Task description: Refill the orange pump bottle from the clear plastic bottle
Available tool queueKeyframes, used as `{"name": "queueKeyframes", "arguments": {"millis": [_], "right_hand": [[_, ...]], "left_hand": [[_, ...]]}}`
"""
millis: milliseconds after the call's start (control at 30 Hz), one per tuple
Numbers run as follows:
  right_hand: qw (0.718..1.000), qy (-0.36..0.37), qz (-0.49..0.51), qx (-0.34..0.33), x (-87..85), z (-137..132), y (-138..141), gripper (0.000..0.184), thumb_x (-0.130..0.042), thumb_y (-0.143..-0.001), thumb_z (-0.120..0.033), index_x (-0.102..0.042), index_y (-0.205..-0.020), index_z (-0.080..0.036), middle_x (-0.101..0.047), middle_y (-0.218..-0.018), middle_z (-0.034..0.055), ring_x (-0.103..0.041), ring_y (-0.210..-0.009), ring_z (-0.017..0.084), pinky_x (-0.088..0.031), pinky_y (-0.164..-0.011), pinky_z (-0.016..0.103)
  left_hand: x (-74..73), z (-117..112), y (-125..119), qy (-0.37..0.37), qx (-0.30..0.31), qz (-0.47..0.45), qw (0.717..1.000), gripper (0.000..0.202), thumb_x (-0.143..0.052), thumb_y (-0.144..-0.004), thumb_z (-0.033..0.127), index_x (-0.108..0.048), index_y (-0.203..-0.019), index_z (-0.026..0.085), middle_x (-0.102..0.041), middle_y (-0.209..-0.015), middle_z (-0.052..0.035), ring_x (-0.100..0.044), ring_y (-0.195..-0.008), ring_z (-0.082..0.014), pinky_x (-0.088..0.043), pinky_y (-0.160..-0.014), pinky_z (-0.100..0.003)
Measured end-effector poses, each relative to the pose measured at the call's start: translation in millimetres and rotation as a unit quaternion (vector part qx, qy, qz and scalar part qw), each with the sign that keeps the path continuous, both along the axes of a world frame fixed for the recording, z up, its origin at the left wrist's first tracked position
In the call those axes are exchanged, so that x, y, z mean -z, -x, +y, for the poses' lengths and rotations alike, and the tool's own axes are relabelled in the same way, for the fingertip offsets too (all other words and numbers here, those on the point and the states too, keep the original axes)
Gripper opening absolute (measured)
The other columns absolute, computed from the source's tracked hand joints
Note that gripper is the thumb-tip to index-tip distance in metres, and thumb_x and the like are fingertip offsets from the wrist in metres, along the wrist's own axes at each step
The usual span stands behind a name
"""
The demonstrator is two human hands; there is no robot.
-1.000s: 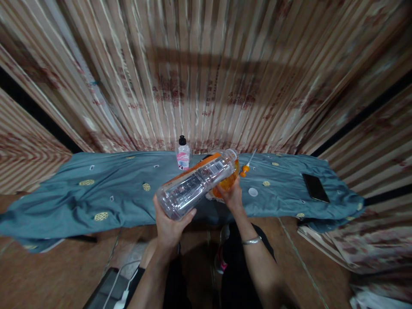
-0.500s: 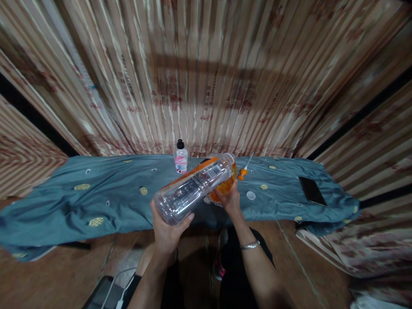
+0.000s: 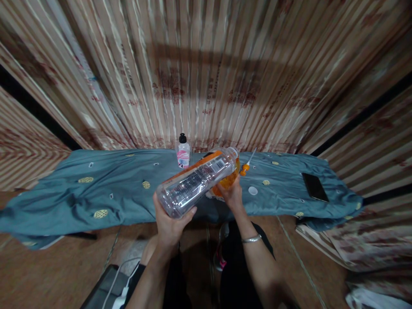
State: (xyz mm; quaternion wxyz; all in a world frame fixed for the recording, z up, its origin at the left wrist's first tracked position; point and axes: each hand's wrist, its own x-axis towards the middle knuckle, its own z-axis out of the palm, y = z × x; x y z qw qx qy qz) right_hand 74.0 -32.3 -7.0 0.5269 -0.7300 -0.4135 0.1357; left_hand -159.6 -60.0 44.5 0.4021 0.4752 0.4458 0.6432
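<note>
My left hand (image 3: 170, 223) grips the base of a large clear plastic bottle (image 3: 196, 182) with an orange label. The bottle is tipped almost flat, its open mouth pointing away over an orange container (image 3: 228, 180). My right hand (image 3: 232, 196) holds that orange container from below, just above the table's near edge. A small white cap (image 3: 252, 190) lies on the cloth to the right of my right hand. An orange-tipped pump piece (image 3: 245, 168) lies just behind the container.
A blue-grey patterned cloth (image 3: 96, 189) covers the low table. A small bottle with a black cap and pink label (image 3: 183, 153) stands at the back. A dark phone (image 3: 314, 187) lies at the right end. Striped curtains hang behind. Cables and a dark device (image 3: 106, 292) lie on the floor.
Both hands keep their grip and the bottle stays tipped over the orange container. Only the head camera's view has shifted slightly.
</note>
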Motion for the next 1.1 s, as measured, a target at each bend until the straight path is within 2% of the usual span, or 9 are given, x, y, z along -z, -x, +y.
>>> {"name": "queueKeyframes", "arguments": {"millis": [233, 400, 633, 933, 1100], "right_hand": [[1.0, 0.007, 0.004, -0.014, -4.1, -2.0, 1.1, 0.096, -0.081, -0.071, -0.06, -0.044, -0.149, -0.017, -0.074, -0.128, 0.0178, -0.074, -0.116, 0.04, -0.059, -0.1, 0.054], [1.0, 0.015, -0.002, 0.002, -4.5, -1.4, 1.1, 0.098, -0.081, -0.068, -0.06, -0.044, -0.148, -0.018, -0.076, -0.121, 0.0165, -0.075, -0.111, 0.039, -0.06, -0.095, 0.053], [1.0, 0.022, -0.019, 0.006, -2.2, -1.3, -0.5, 0.097, -0.081, -0.069, -0.061, -0.046, -0.147, -0.014, -0.077, -0.119, 0.0182, -0.076, -0.104, 0.039, -0.062, -0.087, 0.048], [1.0, 0.017, -0.015, -0.003, -6.4, -2.7, 1.3, 0.093, -0.082, -0.072, -0.054, -0.046, -0.148, -0.013, -0.075, -0.125, 0.0195, -0.075, -0.112, 0.039, -0.061, -0.094, 0.049], [0.999, 0.035, -0.013, 0.002, -9.5, -2.3, 2.4, 0.096, -0.084, -0.071, -0.051, -0.045, -0.15, -0.012, -0.076, -0.126, 0.0208, -0.075, -0.112, 0.04, -0.06, -0.097, 0.052]], "left_hand": [[-1.6, -0.9, -2.0, -0.007, -0.007, -0.004, 1.0, 0.099, -0.102, -0.045, 0.045, -0.055, -0.129, 0.02, -0.069, -0.123, -0.0137, -0.071, -0.111, -0.031, -0.058, -0.102, -0.05], [-2.8, -1.3, -3.3, -0.01, -0.001, -0.011, 1.0, 0.104, -0.102, -0.046, 0.044, -0.051, -0.134, 0.021, -0.068, -0.126, -0.0138, -0.07, -0.113, -0.0304, -0.057, -0.103, -0.049], [-4.8, -2.5, -3.4, -0.025, -0.004, 0.001, 1.0, 0.098, -0.1, -0.05, 0.046, -0.052, -0.131, 0.021, -0.068, -0.123, -0.0122, -0.071, -0.11, -0.0296, -0.059, -0.101, -0.047], [-1.0, -1.3, -2.9, -0.032, -0.004, -0.001, 0.999, 0.101, -0.102, -0.049, 0.048, -0.053, -0.133, 0.023, -0.067, -0.124, -0.0106, -0.071, -0.11, -0.0288, -0.06, -0.099, -0.045], [-3.8, -1.9, -3.5, -0.026, 0.005, -0.008, 1.0, 0.1, -0.102, -0.048, 0.046, -0.055, -0.133, 0.02, -0.069, -0.124, -0.0125, -0.072, -0.112, -0.0306, -0.06, -0.102, -0.049]]}}
